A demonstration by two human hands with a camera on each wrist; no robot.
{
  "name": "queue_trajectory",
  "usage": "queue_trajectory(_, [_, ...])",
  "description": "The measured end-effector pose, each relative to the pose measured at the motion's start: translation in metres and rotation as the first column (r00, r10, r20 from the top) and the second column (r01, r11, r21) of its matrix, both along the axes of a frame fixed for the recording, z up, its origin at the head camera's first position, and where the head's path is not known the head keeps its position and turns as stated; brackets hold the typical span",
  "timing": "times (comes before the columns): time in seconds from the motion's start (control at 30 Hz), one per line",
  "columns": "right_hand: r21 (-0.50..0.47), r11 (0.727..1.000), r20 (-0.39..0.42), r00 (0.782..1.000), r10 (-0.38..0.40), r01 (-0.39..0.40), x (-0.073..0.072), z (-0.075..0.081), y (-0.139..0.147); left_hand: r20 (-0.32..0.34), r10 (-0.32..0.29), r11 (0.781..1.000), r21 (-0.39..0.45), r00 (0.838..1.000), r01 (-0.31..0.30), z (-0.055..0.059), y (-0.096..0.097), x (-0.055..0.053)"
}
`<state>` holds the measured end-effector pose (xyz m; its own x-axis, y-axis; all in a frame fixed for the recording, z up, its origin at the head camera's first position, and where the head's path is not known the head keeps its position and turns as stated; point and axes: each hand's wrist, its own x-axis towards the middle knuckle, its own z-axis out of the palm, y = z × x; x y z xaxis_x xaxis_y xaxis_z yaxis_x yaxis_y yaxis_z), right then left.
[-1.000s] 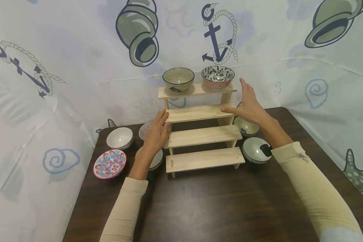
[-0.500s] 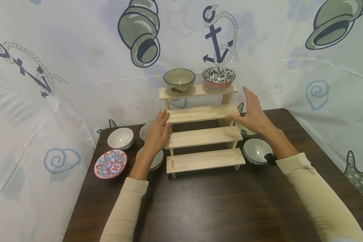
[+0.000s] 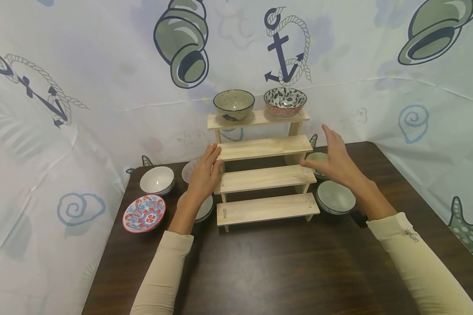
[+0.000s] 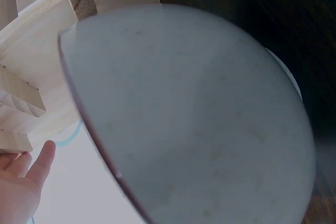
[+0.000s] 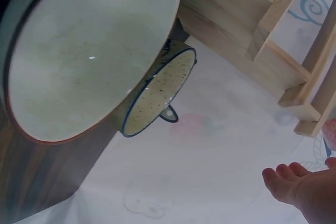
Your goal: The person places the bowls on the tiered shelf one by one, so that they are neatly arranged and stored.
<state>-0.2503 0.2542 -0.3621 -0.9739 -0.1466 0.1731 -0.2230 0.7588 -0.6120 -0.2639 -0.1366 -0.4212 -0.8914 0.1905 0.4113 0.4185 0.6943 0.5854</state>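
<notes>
A wooden four-step stand [image 3: 268, 211] rises at the back of the table. My left hand [image 3: 203, 177] touches the left end of its second step from the top, fingers fairly straight. In the left wrist view the fingertips [image 4: 48, 150] lie by the wooden edge. My right hand [image 3: 336, 162] hovers just off the stand's right side, thumb and fingers spread, holding nothing. On the top step sit a speckled olive bowl [image 3: 234, 106] and a bowl with black leaves inside and a red outside [image 3: 285, 103].
Left of the stand are a white bowl [image 3: 157, 180], a red-and-blue patterned dish [image 3: 144, 213], a ribbed bowl [image 3: 188, 171] and a partly hidden pale bowl [image 3: 206, 209]. On the right stand a white bowl [image 3: 336, 197] and a speckled yellowish bowl [image 5: 160, 94]. Patterned cloth hangs behind.
My right hand has drawn down and to the right, away from the stand's right side. The left hand stays at the second step, and the bowls have not moved.
</notes>
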Motion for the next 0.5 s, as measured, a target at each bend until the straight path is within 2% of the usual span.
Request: queue_trajectory(0.5, [0.027,1.0,-0.018,1.0,0.003,-0.003,0.015,-0.019,0.007,0.013,-0.005,1.0,0.003,1.0,0.005,-0.001,0.0,-0.001])
